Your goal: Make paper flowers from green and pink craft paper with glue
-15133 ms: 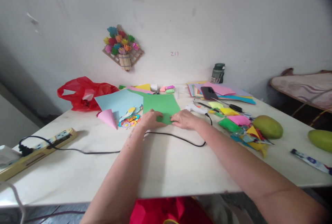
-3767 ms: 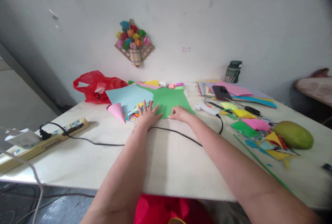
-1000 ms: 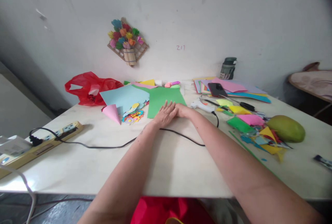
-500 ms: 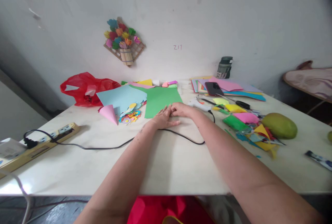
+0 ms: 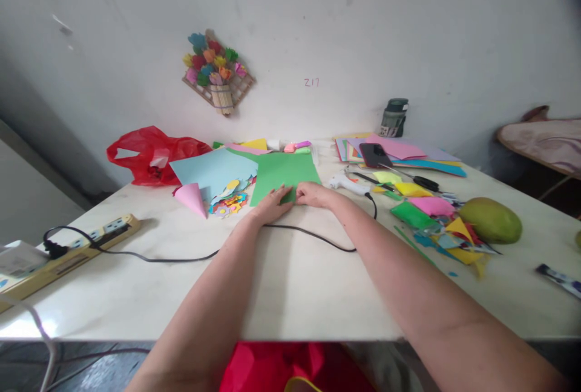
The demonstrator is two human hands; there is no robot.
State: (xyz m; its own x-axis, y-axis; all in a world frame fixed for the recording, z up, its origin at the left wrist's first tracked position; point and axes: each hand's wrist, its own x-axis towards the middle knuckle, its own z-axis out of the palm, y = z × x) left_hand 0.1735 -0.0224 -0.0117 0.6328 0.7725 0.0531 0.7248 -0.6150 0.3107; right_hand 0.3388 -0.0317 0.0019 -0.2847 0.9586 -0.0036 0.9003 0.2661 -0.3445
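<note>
A sheet of green paper point(image 5: 287, 168) lies on the table in front of me. My left hand point(image 5: 272, 204) rests flat on its near left part, fingers stretched out. At the near edge of the sheet, my right hand point(image 5: 313, 194) is closed, its curled fingers pressing on the paper; the fingertips are partly hidden. Left of the sheet are light blue paper point(image 5: 213, 168), a pink paper cone point(image 5: 192, 198) and a pile of small colourful paper cutouts point(image 5: 228, 201). A white glue gun point(image 5: 347, 184) lies just beyond my right wrist.
A black cord point(image 5: 158, 259) crosses the table under my forearms to a power strip point(image 5: 82, 253). On the right are paper scraps point(image 5: 454, 241), a green mango-like fruit point(image 5: 490, 220), scissors point(image 5: 424, 183) and a phone point(image 5: 374, 155). A red plastic bag point(image 5: 154, 150) sits back left.
My left hand has slid left, away from my right hand, uncovering more green paper between them. The right hand stays at the near edge, with its fingers more curled.
</note>
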